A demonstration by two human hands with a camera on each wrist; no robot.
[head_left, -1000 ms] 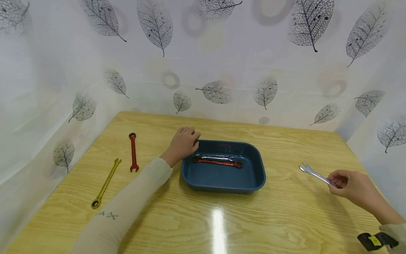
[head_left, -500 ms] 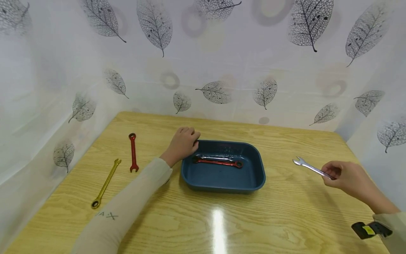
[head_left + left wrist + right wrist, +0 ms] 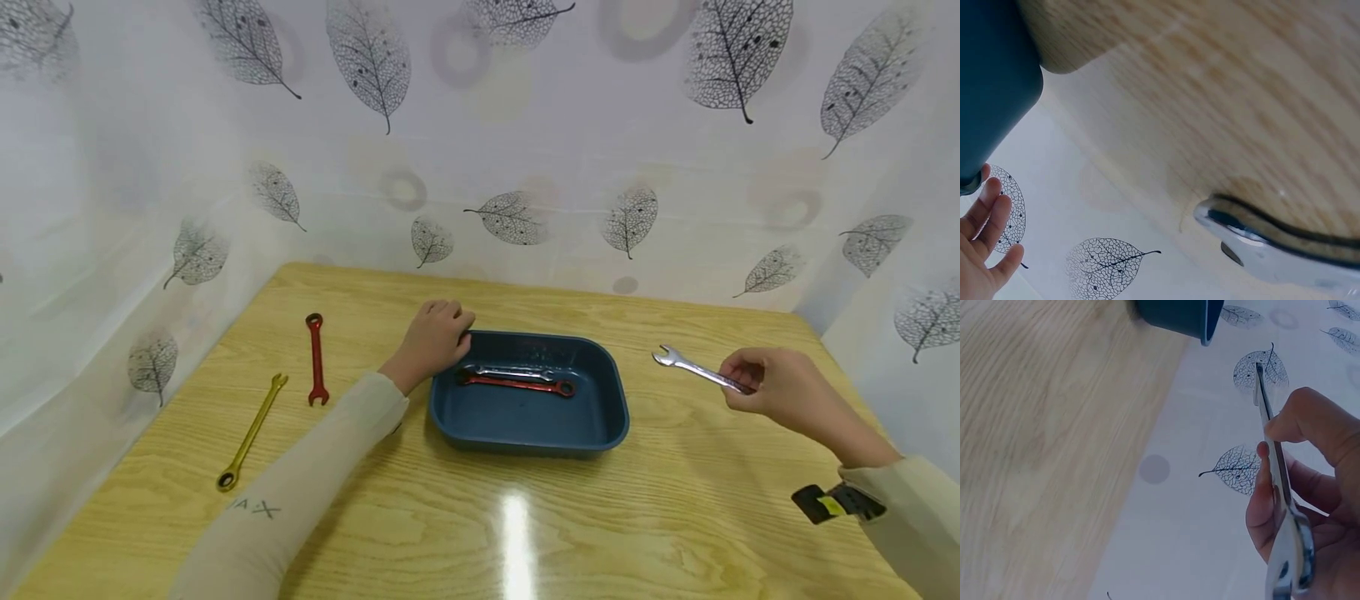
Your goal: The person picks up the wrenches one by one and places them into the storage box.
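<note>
In the head view my right hand (image 3: 783, 392) pinches a silver wrench (image 3: 693, 367) near one end, above the table at right. Its open end points left toward the dark blue tray (image 3: 525, 450). The right wrist view shows the wrench (image 3: 1277, 481) between thumb and fingers. My left hand (image 3: 431, 346) grips the tray's back left corner; the left wrist view has its fingers (image 3: 997, 219) by the rim, thumb hidden. Inside the tray lie a red wrench (image 3: 517, 383) and a silver wrench (image 3: 517, 372), side by side, their left ends partly in shadow.
On the table's left side lie another red wrench (image 3: 316, 362) and a yellow wrench (image 3: 251, 433). A shiny silver metal piece (image 3: 1291, 259) shows close up in the left wrist view. A leaf-patterned curtain (image 3: 525, 125) stands behind the wooden table (image 3: 420, 533).
My right hand has moved left and farther back with the silver wrench, nearer the tray. The left hand and the tray have stayed in place.
</note>
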